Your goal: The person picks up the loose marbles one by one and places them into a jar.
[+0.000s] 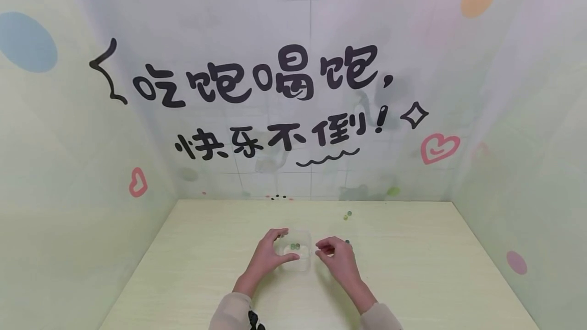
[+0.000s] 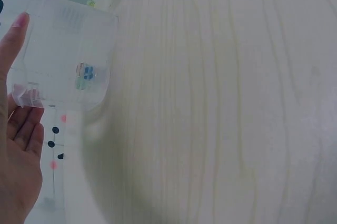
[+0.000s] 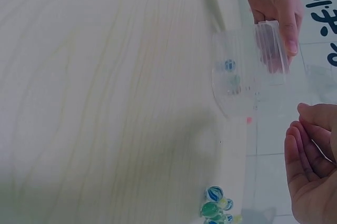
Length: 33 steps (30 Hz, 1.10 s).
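Note:
A clear plastic box [image 1: 300, 265] stands on the table, with a few glass marbles [image 1: 295, 246] visible at its bottom. My left hand [image 1: 268, 254] grips the box from the left, thumb on the near side and fingers on the far side. In the left wrist view the marbles [image 2: 84, 72] show through the box wall [image 2: 68, 34]. To the right of the box is my right hand [image 1: 338, 258], apart from it, its fingers loosely bent and no marble visible between thumb and fingertips. Several blue and green marbles [image 3: 213, 209] lie on the table by the right hand [image 3: 316, 166].
Two loose marbles [image 1: 347, 215] lie farther back on the pale wood-grain table [image 1: 220, 238]. Another marble [image 1: 347, 242] is partly hidden behind the right hand. A printed backdrop [image 1: 257, 182] with large black lettering rises at the back and sides.

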### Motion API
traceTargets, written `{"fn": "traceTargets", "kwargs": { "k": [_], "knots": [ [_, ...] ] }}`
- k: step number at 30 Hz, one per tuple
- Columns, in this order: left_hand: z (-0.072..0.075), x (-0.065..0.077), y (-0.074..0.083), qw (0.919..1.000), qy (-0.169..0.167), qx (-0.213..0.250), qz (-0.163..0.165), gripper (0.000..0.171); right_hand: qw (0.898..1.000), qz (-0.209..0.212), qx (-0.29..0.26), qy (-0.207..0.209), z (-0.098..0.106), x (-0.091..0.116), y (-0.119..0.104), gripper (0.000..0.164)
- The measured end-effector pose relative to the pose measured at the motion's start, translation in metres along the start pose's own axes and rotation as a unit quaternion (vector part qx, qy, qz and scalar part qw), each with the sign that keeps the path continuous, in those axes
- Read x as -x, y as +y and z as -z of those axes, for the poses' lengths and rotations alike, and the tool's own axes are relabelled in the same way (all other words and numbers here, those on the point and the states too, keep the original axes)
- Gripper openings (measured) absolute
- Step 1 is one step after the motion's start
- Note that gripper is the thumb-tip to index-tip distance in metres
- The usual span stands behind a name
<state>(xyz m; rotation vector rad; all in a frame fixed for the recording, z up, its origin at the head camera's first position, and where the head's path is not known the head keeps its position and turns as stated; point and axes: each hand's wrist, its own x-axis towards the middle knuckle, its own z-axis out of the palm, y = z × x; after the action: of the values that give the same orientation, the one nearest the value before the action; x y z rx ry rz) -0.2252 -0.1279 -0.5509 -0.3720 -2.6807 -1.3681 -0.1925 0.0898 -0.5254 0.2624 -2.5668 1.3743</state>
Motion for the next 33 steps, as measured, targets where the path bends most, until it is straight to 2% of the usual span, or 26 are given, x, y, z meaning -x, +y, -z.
{"fn": "traceTargets", "kwargs": {
  "k": [10,17,24,33],
  "knots": [
    [0.003,0.001,0.001,0.9998,-0.009,0.007,0.015,0.076,1.000,-0.002,0.005,0.015,0.005,0.003,0.006,0.011],
    [0.003,0.001,0.001,0.9998,-0.009,0.014,0.014,0.077,0.997,0.055,-0.001,0.053,0.013,0.004,0.009,0.012],
    [0.003,0.001,-0.001,0.9998,-0.012,0.010,0.009,0.079,0.999,-0.028,-0.001,0.026,0.022,0.003,0.012,0.011],
    [0.002,0.001,-0.001,0.9998,-0.012,0.013,0.008,0.079,0.999,-0.046,0.006,0.023,0.029,0.005,0.016,0.013]
  ]
}}
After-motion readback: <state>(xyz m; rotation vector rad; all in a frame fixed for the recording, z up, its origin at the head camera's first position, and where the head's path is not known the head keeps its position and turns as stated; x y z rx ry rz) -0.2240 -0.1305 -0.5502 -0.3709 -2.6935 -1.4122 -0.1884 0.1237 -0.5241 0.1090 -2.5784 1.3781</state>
